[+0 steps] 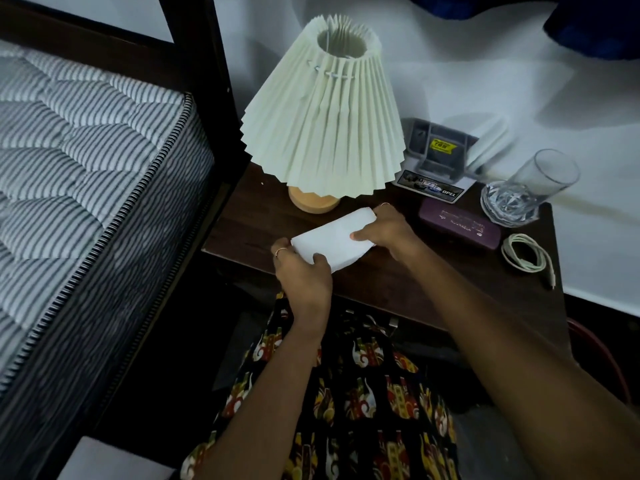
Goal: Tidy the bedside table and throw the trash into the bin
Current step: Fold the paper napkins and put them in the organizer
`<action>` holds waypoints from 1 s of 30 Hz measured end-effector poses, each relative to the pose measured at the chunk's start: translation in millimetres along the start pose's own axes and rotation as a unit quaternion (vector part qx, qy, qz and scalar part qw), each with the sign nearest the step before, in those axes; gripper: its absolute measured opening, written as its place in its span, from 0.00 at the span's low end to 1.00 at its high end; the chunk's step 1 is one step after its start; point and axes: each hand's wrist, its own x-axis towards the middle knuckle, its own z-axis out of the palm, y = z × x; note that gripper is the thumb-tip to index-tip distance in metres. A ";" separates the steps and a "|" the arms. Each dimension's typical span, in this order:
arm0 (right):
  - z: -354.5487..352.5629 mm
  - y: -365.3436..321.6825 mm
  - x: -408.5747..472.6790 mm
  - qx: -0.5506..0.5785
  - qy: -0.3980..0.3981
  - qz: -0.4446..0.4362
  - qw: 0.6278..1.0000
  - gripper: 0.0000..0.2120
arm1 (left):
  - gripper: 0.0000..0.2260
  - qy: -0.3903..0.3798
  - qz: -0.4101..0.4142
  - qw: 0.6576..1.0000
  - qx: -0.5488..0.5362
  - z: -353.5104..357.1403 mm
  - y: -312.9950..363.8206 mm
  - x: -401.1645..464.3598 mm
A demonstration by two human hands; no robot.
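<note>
A folded white paper (pixel 334 242) lies flat near the front left of the dark wooden bedside table (pixel 398 282). My left hand (pixel 303 275) grips its near left corner, thumb on top. My right hand (pixel 386 230) holds its far right end, thumb pressed on the sheet. Both hands hold the same paper just above or on the tabletop; I cannot tell which. No bin can be clearly made out.
A pleated cream lamp (pixel 325 112) stands at the back left. Behind right are a grey organiser (pixel 438 147) and a sticker card (pixel 431 190). A purple case (pixel 459 228), a glass (pixel 530 190) and a coiled white cable (pixel 528 254) sit right. The striped mattress (pixel 79 168) is left.
</note>
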 end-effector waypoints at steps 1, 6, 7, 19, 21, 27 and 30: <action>0.6 0.5 -0.6 0.048 -0.016 0.009 0.999 0.30 | 0.24 -0.004 -0.006 1.000 -0.010 -0.1 -0.8 1.2; -10.3 -1.7 -21.1 0.206 -0.117 0.016 0.971 0.21 | 0.31 -0.052 -0.049 0.995 -0.065 -2.8 4.5 5.7; -15.8 -0.6 -27.7 0.225 -0.130 0.014 0.966 0.20 | 0.31 -0.066 -0.068 0.992 -0.081 -3.4 4.8 5.6; -105.5 49.5 -136.1 0.421 -0.104 -0.053 0.899 0.10 | 0.31 -0.375 -0.168 0.892 -0.189 -5.0 30.1 -48.9; -115.9 56.7 -153.1 0.454 -0.099 -0.064 0.883 0.09 | 0.24 -0.402 -0.173 0.877 -0.197 -6.4 37.4 -64.8; -138.4 69.4 -198.3 0.494 -0.086 -0.091 0.860 0.18 | 0.14 -0.443 -0.111 0.864 -0.212 -16.5 63.0 -103.8; -145.9 75.1 -213.8 0.490 -0.073 -0.099 0.863 0.13 | 0.11 -0.438 -0.057 0.876 -0.192 -26.3 72.7 -111.4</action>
